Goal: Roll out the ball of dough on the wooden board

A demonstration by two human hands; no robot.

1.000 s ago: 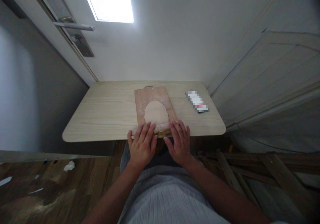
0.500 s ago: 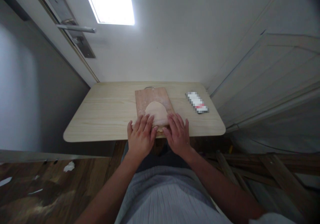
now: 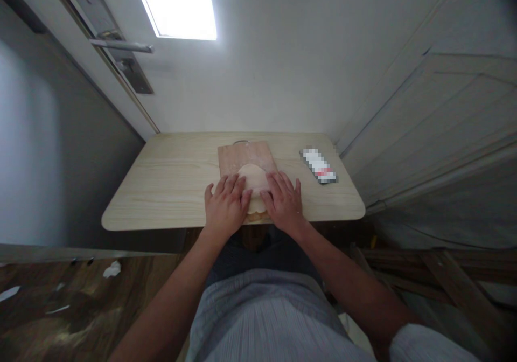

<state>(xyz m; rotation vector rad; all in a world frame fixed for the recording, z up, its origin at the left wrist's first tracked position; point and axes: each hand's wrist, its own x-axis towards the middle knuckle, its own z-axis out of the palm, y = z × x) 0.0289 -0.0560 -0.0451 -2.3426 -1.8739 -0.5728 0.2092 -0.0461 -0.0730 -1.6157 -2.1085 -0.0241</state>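
A flat oval of pale dough lies on a floured wooden board on a light wooden table. My left hand and my right hand lie palm down side by side across the dough's near half. The fingers of both are stretched out flat and pointing away from me. Only the dough's far end and a strip between the hands show. A thin pale rolling pin lies under the palms and is almost wholly hidden.
A small white and red object, pixelated, lies on the table to the right of the board. A door with a metal lever handle stands at the back left. Wooden slats lie on the floor at the right.
Both hands have slid away from me, from the board's near edge onto the dough. The rolling pin that showed under the fingers is now covered, and less dough is visible.
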